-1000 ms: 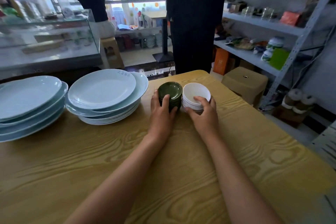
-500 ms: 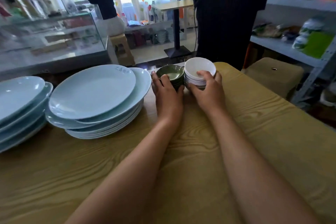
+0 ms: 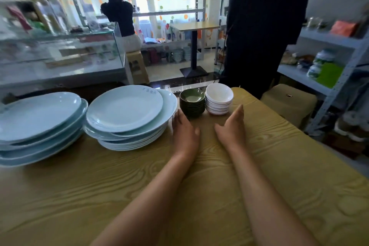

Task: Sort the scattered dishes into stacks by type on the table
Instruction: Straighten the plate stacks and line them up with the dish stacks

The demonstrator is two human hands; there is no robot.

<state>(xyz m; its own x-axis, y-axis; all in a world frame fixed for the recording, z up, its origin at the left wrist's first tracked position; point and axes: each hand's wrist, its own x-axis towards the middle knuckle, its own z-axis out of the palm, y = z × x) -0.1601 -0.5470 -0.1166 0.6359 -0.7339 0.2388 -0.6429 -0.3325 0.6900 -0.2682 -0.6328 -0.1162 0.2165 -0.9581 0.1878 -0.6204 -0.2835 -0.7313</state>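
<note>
Pale blue plates [image 3: 123,109], dark green bowls [image 3: 192,104], white bowls [image 3: 219,99], yellow wood-grain table [image 3: 279,166].

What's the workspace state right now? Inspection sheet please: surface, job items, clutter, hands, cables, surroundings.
Surface: yellow wood-grain table, bare in front.
Job's things: two stacks of pale blue ceramic plates, far left and centre-left; stack of small dark green bowls beside stack of small white bowls, at the far edge.
Clutter: nothing seen on the table.
Hands: left hand open, flat on table before the green bowls; right hand open, before the white bowls; no grip on anything.
Cables: nothing seen.
Surroundings: person in dark clothing behind the table, glass display case left, grey metal shelving right.
</note>
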